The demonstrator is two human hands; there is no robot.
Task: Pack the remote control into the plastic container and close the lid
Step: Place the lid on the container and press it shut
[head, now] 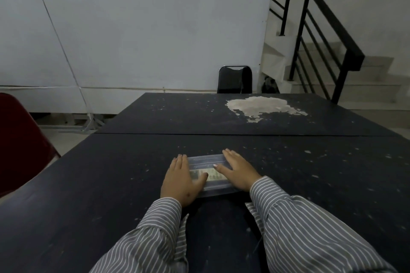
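A clear plastic container point(207, 162) lies on the dark table point(111, 184) in front of me, with its translucent lid down on top. Through the lid I see the pale remote control point(211, 176) inside, its buttons showing. My left hand point(180, 180) lies flat on the container's left end, fingers spread and thumb across the lid. My right hand point(238, 172) lies flat on the right end, thumb pointing inward on the lid. Both palms press down on the lid; neither hand is curled around anything.
A pale patch of peeled surface point(261, 105) marks the far table panel. A black chair point(235, 80) stands beyond the far edge, a dark red chair point(20, 144) at the left. A staircase with a black railing point(328, 35) rises at the right.
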